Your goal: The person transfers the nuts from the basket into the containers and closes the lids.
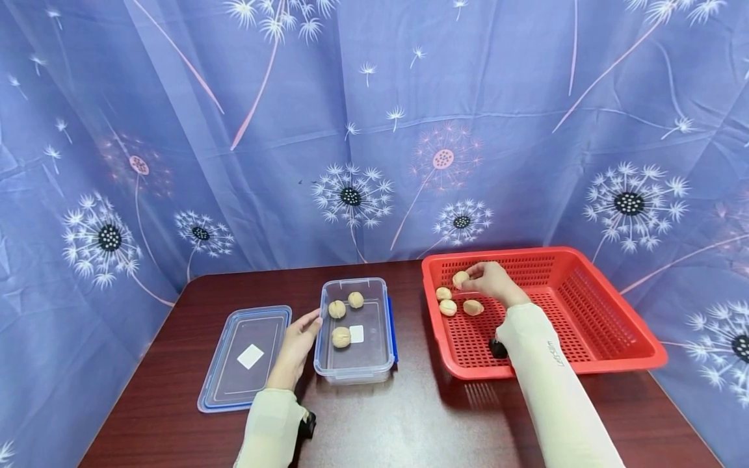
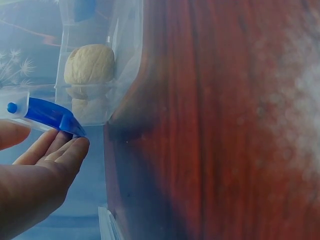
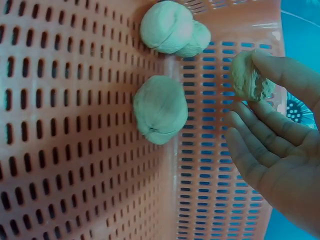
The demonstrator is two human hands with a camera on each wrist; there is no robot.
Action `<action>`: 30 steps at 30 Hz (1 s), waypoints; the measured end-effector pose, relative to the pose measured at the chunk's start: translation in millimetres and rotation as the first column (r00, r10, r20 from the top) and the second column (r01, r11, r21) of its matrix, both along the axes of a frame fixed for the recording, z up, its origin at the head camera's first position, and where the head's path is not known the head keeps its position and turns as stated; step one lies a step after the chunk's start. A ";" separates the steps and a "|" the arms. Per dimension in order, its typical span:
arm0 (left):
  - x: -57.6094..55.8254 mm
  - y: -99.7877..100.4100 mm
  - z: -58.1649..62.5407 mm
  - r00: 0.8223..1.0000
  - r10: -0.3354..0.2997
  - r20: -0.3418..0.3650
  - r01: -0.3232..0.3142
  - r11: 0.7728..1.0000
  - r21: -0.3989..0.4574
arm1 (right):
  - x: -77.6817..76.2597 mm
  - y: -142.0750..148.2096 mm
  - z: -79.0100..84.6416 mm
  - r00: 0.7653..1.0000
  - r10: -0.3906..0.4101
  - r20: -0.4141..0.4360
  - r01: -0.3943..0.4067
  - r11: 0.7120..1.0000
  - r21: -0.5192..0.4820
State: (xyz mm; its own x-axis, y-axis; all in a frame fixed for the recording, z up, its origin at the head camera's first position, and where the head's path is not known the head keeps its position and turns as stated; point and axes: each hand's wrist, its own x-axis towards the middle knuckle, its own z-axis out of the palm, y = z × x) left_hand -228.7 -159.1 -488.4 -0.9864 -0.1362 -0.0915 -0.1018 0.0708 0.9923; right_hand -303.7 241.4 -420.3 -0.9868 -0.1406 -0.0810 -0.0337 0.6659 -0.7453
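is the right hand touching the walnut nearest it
Touching. The right wrist view shows the right hand pinching the walnut between its thumb and fingers.

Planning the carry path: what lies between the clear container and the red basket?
In the head view, bare tabletop runs between the clear container and the red basket; only the container's blue latch juts into that stretch.
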 end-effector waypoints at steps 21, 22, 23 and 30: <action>-1.7 -0.2 0.4 1.000 0.009 0.005 -0.009 1.000 -0.010 | -13.5 -37.3 47.2 0.996 -0.010 -0.091 0.003 0.997 -0.080; -1.7 -0.2 0.5 1.000 0.011 0.006 -0.011 1.000 -0.009 | -14.0 -41.0 49.7 0.995 -0.004 -0.095 -0.004 0.996 -0.085; -1.7 -0.3 0.4 1.000 0.011 0.006 -0.011 1.000 -0.010 | -14.0 -45.2 52.5 0.995 0.001 -0.101 -0.010 0.996 -0.087; -0.6 0.4 0.2 1.000 0.009 0.010 -0.009 1.000 -0.017 | -15.6 -74.8 66.8 0.987 0.051 -0.155 -0.070 0.990 -0.119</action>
State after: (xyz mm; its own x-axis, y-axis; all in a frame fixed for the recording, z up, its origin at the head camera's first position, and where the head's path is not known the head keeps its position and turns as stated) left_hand -229.3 -158.7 -488.2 -0.9842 -0.1470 -0.0992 -0.1127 0.0865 0.9899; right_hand -319.3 166.6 -353.5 -0.9756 -0.2002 0.0899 -0.1896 0.5623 -0.8049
